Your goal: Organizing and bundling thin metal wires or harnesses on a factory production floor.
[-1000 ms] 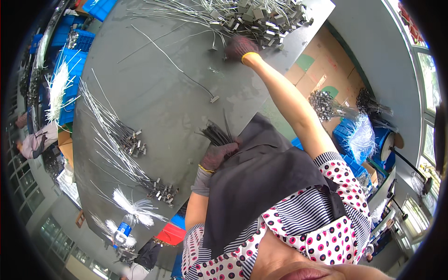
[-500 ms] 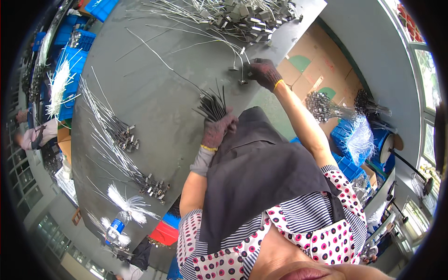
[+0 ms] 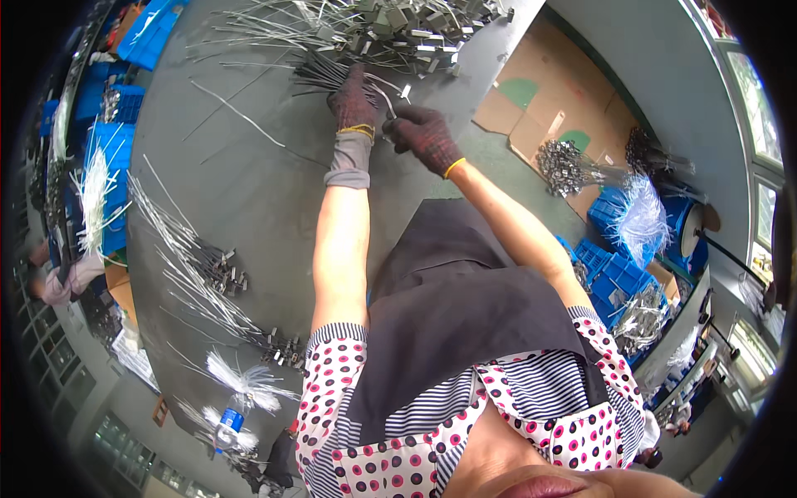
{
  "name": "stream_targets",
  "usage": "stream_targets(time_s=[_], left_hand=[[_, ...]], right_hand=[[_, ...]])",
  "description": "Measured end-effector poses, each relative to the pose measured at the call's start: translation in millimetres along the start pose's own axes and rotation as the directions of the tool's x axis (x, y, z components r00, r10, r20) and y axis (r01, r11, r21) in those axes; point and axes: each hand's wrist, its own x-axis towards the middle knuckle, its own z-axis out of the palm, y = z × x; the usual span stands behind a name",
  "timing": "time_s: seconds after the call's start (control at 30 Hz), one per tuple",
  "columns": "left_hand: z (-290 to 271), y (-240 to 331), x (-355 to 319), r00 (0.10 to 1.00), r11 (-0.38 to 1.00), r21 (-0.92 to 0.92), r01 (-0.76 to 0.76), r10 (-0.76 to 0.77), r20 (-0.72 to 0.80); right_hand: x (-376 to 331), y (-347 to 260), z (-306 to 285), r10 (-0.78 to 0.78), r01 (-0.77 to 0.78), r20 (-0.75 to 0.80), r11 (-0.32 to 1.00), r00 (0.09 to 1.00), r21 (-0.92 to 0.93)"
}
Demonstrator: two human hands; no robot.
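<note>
My left hand, in a dark red work glove with a grey cuff, is closed around a bundle of dark thin wires whose ends fan out to the left. Beside it, my right hand, gloved as well, has its fingers closed on a pale wire that curves between the two hands. A small light metal block shows just above the right hand. Just beyond both hands lies a large heap of wires with grey metal blocks; the gripped wire's far end is hidden.
Two sorted wire bundles lie on the left of the grey table. A plastic bottle stands beside white wire tufts. Flattened cardboard and blue crates are at right, more crates at left.
My left hand has moved forward from near the apron to the heap's edge with the wire bundle. My right hand has come left, close to it, and is now on a wire.
</note>
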Motion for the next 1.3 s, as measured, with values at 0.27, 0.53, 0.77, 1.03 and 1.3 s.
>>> stream_targets(time_s=[0.27,0.53,0.77,1.03,1.3], left_hand=[[18.2,-53.1,47.3,1.000,0.927,0.376,-0.006,0.015,-0.021],[-73.5,-97.9,26.9,0.989,0.870,0.479,0.116,-0.058,-0.135],[-65.0,-35.0,-182.0,0.921,0.892,-0.318,0.322,-0.217,0.323],[-109.4,76.1,-247.5,0.429,0.534,-0.241,0.810,-0.262,0.864],[-37.1,28.4,-194.1,0.494,-0.003,-0.519,0.855,-0.303,0.815]], right_hand=[[-114.4,62.0,-93.4,0.208,-0.182,0.050,0.932,0.977,-0.315],[-171.5,70.0,-128.5,0.293,-0.296,-0.041,0.950,0.955,-0.099],[-161.8,62.9,-137.9,0.061,0.030,0.126,0.783,0.990,-0.622],[-155.9,81.2,-122.8,-0.061,0.109,0.117,0.879,0.991,-0.464],[-142.0,36.5,-108.4,-0.119,0.123,0.042,0.833,0.992,-0.540]])
